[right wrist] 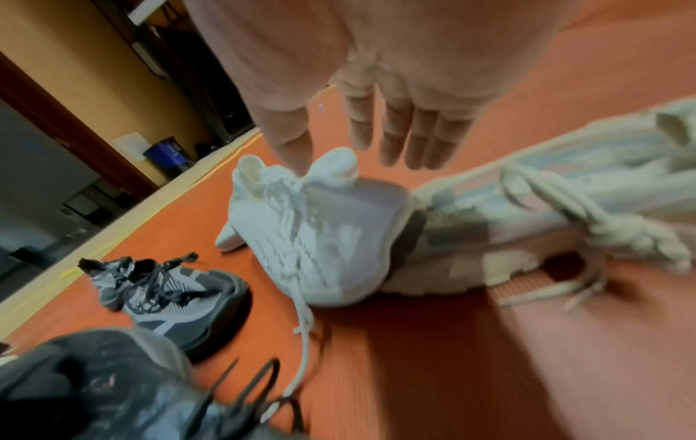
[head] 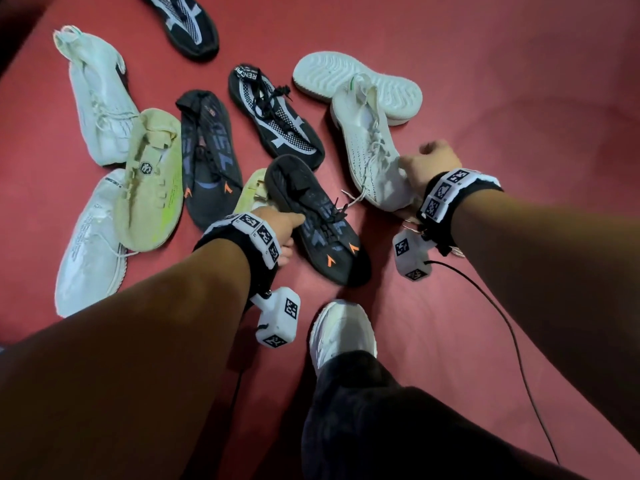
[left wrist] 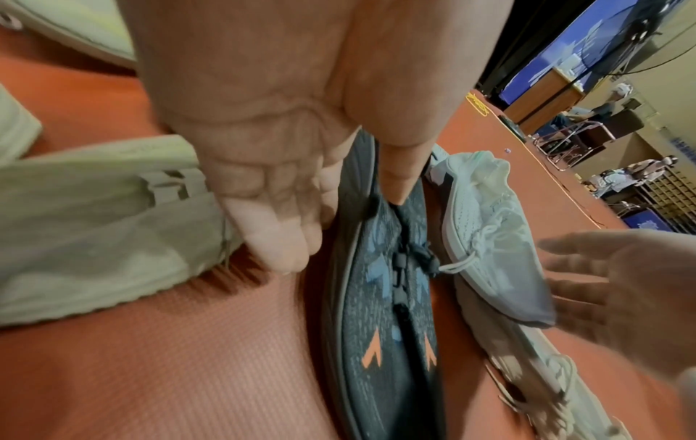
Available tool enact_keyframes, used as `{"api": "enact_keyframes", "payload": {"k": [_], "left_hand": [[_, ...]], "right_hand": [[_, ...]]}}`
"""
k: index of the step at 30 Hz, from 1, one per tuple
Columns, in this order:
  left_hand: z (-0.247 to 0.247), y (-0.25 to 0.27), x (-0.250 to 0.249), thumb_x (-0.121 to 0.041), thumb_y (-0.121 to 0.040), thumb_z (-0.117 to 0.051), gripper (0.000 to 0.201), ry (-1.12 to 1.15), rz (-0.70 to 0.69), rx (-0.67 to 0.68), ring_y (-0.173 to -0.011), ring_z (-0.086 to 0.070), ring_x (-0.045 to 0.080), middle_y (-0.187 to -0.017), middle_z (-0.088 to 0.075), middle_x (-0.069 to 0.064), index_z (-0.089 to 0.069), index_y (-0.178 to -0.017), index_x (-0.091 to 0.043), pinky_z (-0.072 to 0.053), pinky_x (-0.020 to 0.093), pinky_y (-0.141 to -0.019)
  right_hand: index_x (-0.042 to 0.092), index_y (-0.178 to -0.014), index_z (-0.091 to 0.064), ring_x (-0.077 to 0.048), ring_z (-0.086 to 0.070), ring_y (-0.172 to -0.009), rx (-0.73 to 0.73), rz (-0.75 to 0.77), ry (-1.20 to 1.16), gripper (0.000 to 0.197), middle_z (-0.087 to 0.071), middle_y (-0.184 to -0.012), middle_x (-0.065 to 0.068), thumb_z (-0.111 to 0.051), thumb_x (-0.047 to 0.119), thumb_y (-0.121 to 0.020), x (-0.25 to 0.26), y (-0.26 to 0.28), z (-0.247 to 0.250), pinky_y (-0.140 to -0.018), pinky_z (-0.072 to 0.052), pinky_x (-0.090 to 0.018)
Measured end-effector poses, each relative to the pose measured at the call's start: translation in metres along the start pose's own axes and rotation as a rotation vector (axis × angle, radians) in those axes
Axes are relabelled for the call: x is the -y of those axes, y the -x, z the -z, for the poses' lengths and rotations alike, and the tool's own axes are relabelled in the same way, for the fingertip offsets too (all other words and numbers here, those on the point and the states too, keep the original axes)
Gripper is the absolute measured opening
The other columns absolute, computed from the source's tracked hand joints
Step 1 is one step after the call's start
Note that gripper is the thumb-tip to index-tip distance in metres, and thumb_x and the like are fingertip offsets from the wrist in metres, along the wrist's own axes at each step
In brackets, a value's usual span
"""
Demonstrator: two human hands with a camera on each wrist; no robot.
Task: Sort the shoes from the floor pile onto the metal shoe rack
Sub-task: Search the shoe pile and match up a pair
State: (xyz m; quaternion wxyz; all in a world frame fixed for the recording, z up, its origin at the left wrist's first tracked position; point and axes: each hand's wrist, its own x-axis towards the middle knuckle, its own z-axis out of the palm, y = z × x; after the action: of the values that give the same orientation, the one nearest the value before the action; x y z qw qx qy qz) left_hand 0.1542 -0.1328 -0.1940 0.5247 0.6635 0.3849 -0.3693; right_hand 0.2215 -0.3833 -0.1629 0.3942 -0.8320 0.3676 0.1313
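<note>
Already the left hand (head: 277, 226) pinches the soft, light dark shoe (head: 318, 220) at its laces, while the right hand (right wrist: 376, 89), fingers straight, hovers over the white shoe (right wrist: 312, 238), best gripped at its collar.

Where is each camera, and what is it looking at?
Head: up on the head, looking down at the shoes on the red floor; both forearms, hands and a foot show.
Left wrist: along the left hand, which grips the black shoe.
Right wrist: along the right hand, open over the white shoe.
Shared: all three show both these shoes.
</note>
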Motion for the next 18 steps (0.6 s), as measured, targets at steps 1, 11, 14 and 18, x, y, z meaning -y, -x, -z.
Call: {"api": "enact_keyframes", "payload": {"k": [1,11,14,18], "left_hand": [[-0.004,-0.002,0.003,-0.036,-0.091,-0.07,0.027,-0.017,0.007,0.027,-0.065,-0.048,0.021,-0.077,-0.052,0.01,-0.06,-0.088,-0.011,-0.046,0.035,-0.063],[0.005,-0.025,-0.011,-0.043,-0.054,-0.067,0.03,-0.258,-0.254,-0.11,-0.066,-0.072,0.031,-0.069,-0.069,0.015,-0.047,-0.062,-0.022,-0.062,0.056,-0.063],[0.03,-0.019,-0.038,-0.035,-0.065,-0.069,0.028,-0.238,-0.331,-0.152,-0.059,-0.059,0.023,-0.065,-0.054,0.011,-0.044,-0.062,-0.024,-0.059,0.054,-0.056],[0.044,-0.032,-0.07,-0.033,-0.081,-0.073,0.033,-0.182,-0.303,-0.185,-0.081,-0.07,0.033,-0.095,-0.068,0.017,-0.051,-0.093,-0.012,-0.062,0.058,-0.07]], "right_hand": [[0.016,-0.14,-0.052,-0.028,-0.066,-0.109,0.044,-0.029,0.02,0.065,-0.064,-0.127,-0.008,-0.078,0.034,-0.083,-0.003,0.0,-0.006,-0.094,-0.057,-0.042],[0.014,-0.096,-0.062,-0.025,-0.063,-0.074,0.319,0.297,0.354,0.039,-0.07,-0.083,-0.006,-0.074,0.048,-0.081,0.001,-0.002,-0.025,-0.065,-0.05,-0.034],[0.003,-0.089,-0.067,-0.032,-0.061,-0.066,0.195,0.18,0.163,0.062,-0.07,-0.076,-0.015,-0.064,0.065,-0.084,0.016,-0.015,-0.02,-0.069,-0.054,-0.037],[0.016,-0.105,-0.068,-0.035,-0.072,-0.101,0.019,-0.043,-0.238,0.052,-0.073,-0.102,-0.01,-0.069,0.05,-0.066,0.047,-0.059,-0.018,-0.092,-0.057,-0.053]]}}
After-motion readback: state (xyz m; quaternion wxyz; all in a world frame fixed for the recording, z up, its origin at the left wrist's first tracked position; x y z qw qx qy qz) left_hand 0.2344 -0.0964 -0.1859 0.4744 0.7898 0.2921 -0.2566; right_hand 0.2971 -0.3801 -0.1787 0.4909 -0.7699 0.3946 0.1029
